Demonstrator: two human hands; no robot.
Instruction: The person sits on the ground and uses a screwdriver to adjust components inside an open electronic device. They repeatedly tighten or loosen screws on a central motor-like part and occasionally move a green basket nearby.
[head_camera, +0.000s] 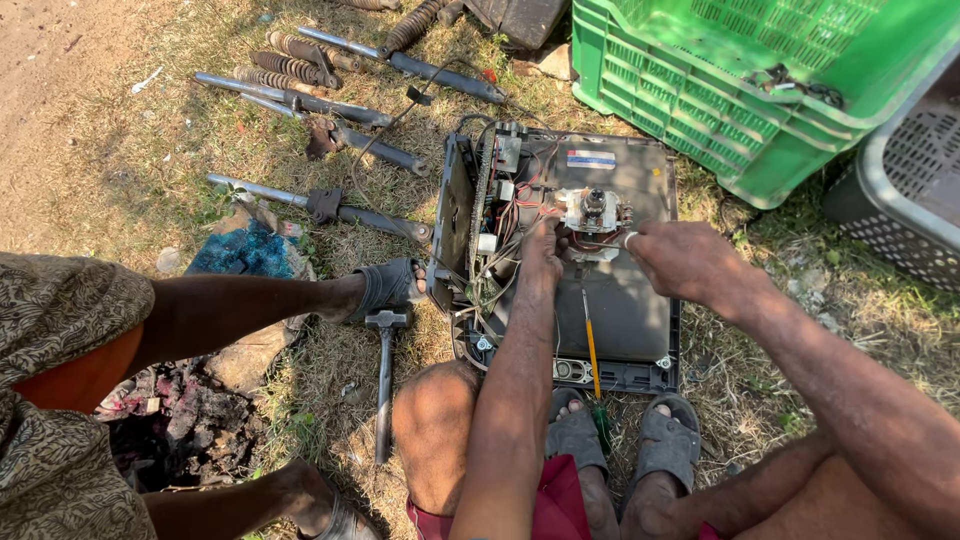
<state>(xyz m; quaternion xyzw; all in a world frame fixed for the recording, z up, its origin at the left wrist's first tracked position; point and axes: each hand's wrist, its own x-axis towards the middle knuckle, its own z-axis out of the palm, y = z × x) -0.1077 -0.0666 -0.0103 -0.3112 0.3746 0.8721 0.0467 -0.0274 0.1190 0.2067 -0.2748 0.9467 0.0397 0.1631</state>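
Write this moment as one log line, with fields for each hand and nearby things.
left hand: on wires in open casing | right hand: at small part | screwdriver: on casing | hammer: on grass

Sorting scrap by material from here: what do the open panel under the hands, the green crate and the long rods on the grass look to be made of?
Panel: dark grey moulded plastic by the look, matt and dusty, with screw posts.
Green crate: plastic, glossy, with a moulded lattice wall.
Rods: probably steel; bare shafts shine silver, thicker ends are dull and dark.
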